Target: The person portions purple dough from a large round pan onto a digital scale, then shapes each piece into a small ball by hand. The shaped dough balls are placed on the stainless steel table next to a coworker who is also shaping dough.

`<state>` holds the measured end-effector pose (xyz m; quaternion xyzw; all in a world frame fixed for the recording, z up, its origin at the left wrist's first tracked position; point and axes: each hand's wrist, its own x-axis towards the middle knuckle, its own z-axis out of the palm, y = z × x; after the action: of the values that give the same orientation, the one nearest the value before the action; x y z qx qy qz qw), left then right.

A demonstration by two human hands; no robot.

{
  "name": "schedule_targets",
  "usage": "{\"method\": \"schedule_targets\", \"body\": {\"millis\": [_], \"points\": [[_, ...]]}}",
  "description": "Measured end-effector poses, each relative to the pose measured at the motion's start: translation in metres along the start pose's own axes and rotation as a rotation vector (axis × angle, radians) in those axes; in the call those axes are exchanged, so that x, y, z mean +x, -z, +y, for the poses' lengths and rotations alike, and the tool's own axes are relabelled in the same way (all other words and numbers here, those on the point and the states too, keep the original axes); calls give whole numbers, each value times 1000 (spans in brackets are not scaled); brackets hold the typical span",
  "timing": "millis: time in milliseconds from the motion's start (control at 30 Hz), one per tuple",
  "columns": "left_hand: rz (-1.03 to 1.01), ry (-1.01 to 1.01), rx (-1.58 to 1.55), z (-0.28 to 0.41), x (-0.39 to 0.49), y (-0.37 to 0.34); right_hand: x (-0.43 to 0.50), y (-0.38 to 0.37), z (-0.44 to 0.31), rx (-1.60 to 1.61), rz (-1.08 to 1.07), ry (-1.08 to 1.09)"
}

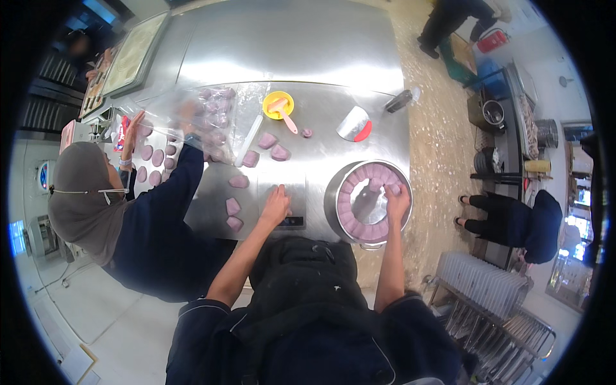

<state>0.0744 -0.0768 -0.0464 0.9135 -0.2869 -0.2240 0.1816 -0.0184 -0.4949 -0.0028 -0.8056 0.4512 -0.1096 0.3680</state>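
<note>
My right hand (398, 199) reaches into a round steel pot (407, 219) at its right side, its fingers on a piece of purple dough. Purple dough pieces (347, 202) line the inside of the wall in a ring, with one or two lying further in. My left hand (276, 206) rests over a flat steel kitchen scale (279, 180) with a dark display; whether its fingers hold anything is hidden. Several cut purple dough pieces (238, 181) lie left of and beyond the scale. A white-and-red dough scraper (354, 126) lies beyond the pot.
A yellow bowl (270, 109) with a pink-handled brush, a white rolling pin (249, 139) and a dark bottle (398, 101) stand or lie farther back. At left, a co-worker (144, 245) handles clear plastic sheeting (168, 113) over more dough. Another person (519, 224) stands at the right.
</note>
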Motion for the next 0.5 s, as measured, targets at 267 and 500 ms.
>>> {"method": "schedule_targets", "body": {"millis": [267,500], "points": [[58,301,-695,-26,-43,28,-125,-2,-142,985,-781,55],[495,368,-904,-33,-104,80,-163,-145,-104,377,-862,-352]]}}
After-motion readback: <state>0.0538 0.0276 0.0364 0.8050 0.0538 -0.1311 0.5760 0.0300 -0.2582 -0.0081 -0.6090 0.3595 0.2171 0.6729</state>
